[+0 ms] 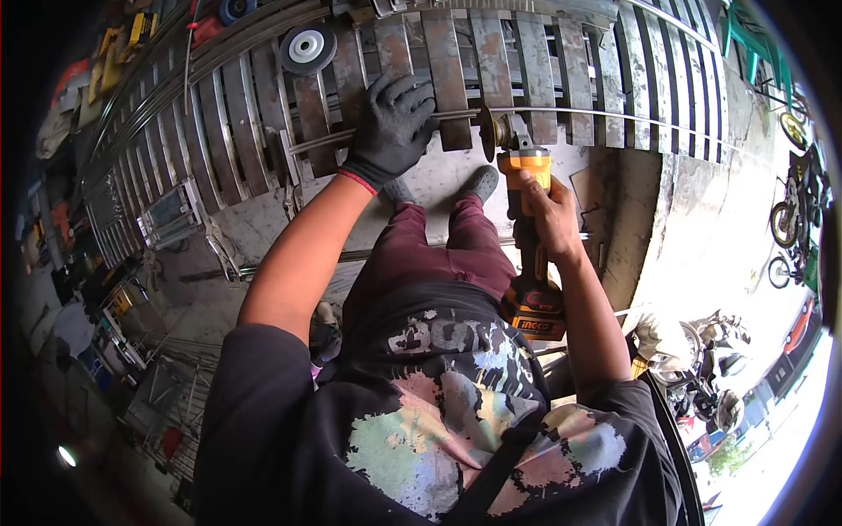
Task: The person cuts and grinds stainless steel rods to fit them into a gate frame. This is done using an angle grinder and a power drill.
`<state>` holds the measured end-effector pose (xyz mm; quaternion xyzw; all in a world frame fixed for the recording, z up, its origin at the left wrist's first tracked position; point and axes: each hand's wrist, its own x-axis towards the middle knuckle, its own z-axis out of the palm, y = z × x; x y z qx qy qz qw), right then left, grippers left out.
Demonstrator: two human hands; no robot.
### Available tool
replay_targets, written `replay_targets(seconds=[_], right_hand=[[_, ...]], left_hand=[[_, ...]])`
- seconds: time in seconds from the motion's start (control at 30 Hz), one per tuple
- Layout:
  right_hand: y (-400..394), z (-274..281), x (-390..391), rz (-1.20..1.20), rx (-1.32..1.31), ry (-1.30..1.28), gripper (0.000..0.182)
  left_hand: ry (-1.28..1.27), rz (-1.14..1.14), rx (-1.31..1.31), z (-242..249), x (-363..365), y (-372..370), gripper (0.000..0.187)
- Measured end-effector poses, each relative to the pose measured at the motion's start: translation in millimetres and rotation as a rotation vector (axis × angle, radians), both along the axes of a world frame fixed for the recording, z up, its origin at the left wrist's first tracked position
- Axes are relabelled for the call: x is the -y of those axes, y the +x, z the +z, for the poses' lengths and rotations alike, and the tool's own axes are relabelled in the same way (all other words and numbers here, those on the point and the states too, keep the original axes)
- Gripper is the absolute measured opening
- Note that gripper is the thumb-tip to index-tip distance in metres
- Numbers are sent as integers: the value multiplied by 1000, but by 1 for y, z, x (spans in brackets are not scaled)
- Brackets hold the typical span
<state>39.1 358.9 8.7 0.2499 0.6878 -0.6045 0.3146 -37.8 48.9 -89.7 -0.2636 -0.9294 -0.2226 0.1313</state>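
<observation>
My right hand (554, 217) wraps round the body of a yellow and black cordless angle grinder (529, 163), its battery pack toward my body. The grinder's thin disc (488, 134) stands upright on edge at the thin metal rods (456, 114) that run sideways across the slatted metal bench (445, 70). In a black glove with a red cuff, my left hand (392, 123) lies over the rods left of the disc, fingers bent over them and pressing them to the slats. Part of the rods is hidden under the palm.
A round grinding wheel (308, 48) lies on the slats beyond my left hand. A metal frame piece (171, 215) hangs at the bench's near left edge. My feet are under the bench edge. Tools clutter the left side; bicycles (783, 223) stand far right.
</observation>
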Motion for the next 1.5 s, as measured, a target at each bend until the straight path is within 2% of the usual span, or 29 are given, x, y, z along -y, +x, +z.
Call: replay_targets(seconds=[0.37, 0.57, 0.77, 0.93, 1.5], right_hand=[[0, -9, -3, -25, 39, -23, 48], [-1, -21, -6, 54, -45, 9, 49], [-6, -2, 1, 11, 51, -5, 48], [-4, -11, -1, 26, 22, 1, 49], [-8, 2, 7, 28, 26, 7, 53]], left_hand=[[45, -74, -17, -9, 3, 4, 36], [51, -83, 1, -9, 4, 4, 38], [22, -99, 3, -8, 4, 4, 42], [26, -87, 24, -8, 3, 5, 42], [70, -84, 60, -11, 2, 3, 34]])
